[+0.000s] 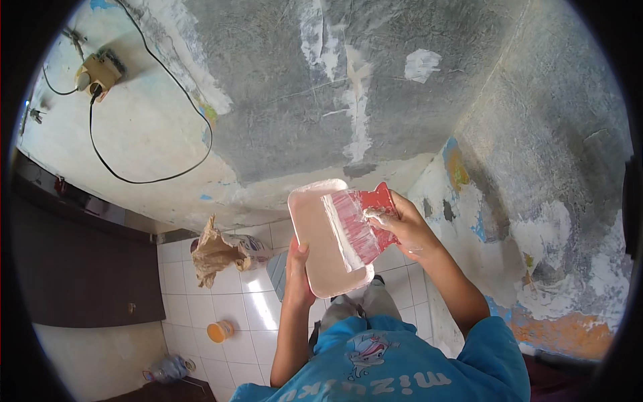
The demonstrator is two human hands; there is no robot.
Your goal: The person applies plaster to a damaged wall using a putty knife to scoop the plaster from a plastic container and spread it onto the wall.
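Note:
My left hand (301, 271) grips the left long side of a shallow pale tray (315, 248), its thumb over the rim. A thin coat of off-white paste covers the inside of the tray. In my right hand (405, 228) is a wide red putty knife (362, 228), held by its red grip. White putty lines the blade's left edge, which lies over the tray; whether it touches the tray bottom I cannot tell. More putty clings to my right thumb and fingers.
Ahead stands a grey wall (268, 100) with white putty patches. A power socket (99, 74) with a looping black cable hangs at upper left. On the tiled floor (254, 342) are an open paper sack (218, 254), an orange tub (220, 331) and a plastic bottle (167, 369).

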